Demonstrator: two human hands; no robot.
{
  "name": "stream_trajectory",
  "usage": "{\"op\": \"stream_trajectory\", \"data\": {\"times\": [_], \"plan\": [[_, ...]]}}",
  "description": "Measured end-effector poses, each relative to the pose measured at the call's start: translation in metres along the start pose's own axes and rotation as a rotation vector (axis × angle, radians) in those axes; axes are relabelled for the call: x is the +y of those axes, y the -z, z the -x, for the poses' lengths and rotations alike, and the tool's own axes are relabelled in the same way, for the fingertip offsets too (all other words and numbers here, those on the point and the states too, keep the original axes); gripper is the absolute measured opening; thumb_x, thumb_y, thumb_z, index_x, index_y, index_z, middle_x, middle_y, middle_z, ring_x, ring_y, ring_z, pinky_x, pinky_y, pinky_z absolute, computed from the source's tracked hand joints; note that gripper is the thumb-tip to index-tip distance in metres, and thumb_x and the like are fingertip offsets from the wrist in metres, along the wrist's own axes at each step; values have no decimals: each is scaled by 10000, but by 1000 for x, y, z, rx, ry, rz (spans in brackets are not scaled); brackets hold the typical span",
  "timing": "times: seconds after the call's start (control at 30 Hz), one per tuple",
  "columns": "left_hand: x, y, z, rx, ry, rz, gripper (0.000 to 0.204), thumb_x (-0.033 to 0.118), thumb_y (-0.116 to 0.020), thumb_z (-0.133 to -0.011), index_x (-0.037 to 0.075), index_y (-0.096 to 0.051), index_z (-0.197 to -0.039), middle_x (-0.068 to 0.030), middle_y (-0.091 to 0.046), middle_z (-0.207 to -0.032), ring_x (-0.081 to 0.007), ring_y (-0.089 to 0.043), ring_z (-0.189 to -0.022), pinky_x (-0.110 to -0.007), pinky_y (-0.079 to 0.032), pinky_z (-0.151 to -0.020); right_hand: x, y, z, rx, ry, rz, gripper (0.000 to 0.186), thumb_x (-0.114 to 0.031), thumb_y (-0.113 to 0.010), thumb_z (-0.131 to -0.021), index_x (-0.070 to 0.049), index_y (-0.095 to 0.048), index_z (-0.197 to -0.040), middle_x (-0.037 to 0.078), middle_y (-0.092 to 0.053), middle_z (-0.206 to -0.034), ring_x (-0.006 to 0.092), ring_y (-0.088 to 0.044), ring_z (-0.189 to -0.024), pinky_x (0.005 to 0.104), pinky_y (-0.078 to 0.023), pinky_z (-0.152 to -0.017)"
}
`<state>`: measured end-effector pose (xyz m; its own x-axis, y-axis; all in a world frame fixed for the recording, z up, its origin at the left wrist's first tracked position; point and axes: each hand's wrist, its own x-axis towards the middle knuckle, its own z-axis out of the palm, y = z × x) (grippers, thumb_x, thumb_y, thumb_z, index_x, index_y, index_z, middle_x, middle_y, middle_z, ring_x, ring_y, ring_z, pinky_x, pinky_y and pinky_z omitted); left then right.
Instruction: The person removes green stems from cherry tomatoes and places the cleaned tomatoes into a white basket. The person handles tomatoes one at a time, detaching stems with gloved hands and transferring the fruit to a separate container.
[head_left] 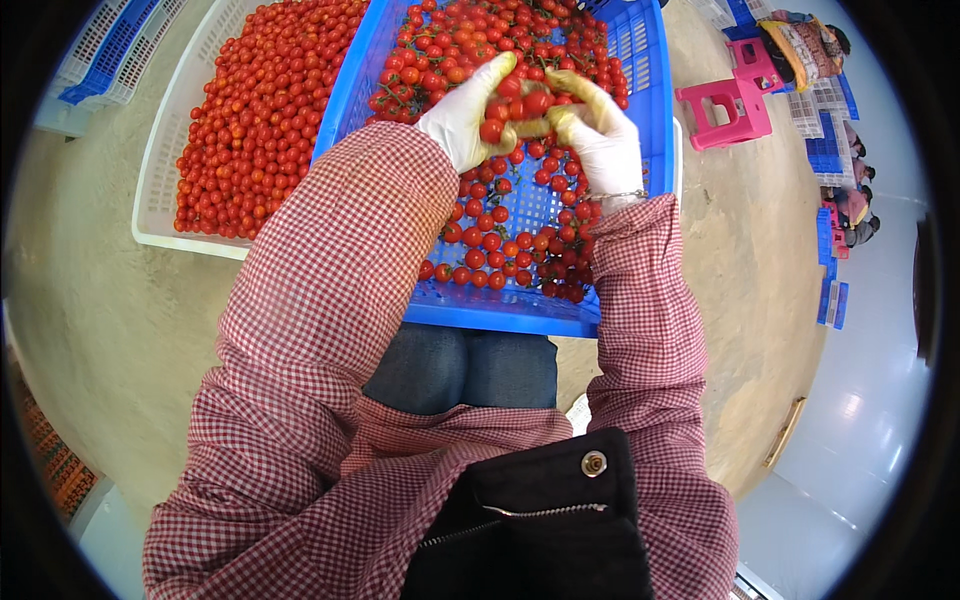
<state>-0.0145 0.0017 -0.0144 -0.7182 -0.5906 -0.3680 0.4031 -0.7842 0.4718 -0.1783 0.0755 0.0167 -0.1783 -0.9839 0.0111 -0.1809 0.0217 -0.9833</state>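
My left hand, in a white glove with yellow-stained fingers, curls around several red cherry tomatoes. Facing it, my gloved right hand has its thumb and fingers bent in on the same small cluster. Both hands are above a blue plastic crate. Inside it lie many loose cherry tomatoes, with more on green stems toward the far end. Motion blurs the fingertips a little, and the hands hide part of the crate's middle.
Close on the left stands a white crate heaped with stemless cherry tomatoes. Pink stools stand on the concrete floor to the right. Stacked crates are at the far left; other people sit beside crates at the far right.
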Motion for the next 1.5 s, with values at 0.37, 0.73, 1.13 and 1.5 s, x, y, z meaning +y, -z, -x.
{"op": "stream_trajectory", "data": {"times": [0.37,0.73,1.13,1.5], "plan": [[55,-12,44,-80,-443,378,183,221,-536,-854,48,-566,-907,-122,-601,-918,-149,-591,-733,-144,-353,-404,90,-10,2,-260,77,992,351,-139,-587,-764,-107,-573,-1113,130,-577,-1052,283,-558,-980,357,-451,-852],[156,81,104,719,-881,-1081,515,370,-551,-842,19,-475,-1211,-102,-527,-1157,-186,-456,-1096,-333,-347,-927,89,-13,4,-391,-97,1314,472,-131,-559,-786,-185,-448,-1242,126,-535,-1130,304,-556,-983,378,-466,-809],[-18,17,10,313,-145,-1318,340,265,-572,-822,30,-589,-1068,-68,-636,-946,-134,-596,-815,-275,-471,-724,73,-5,7,-492,-199,1217,462,-180,-520,-808,-196,-423,-1259,112,-553,-1155,275,-556,-1028,378,-464,-847],[-4,30,2,399,-137,-918,256,226,-564,-839,42,-588,-1016,-14,-617,-813,-87,-571,-703,-232,-460,-608,74,-18,10,-566,127,963,430,-39,-564,-721,-148,-544,-1137,130,-471,-1182,320,-578,-926,381,-482,-799]]}}
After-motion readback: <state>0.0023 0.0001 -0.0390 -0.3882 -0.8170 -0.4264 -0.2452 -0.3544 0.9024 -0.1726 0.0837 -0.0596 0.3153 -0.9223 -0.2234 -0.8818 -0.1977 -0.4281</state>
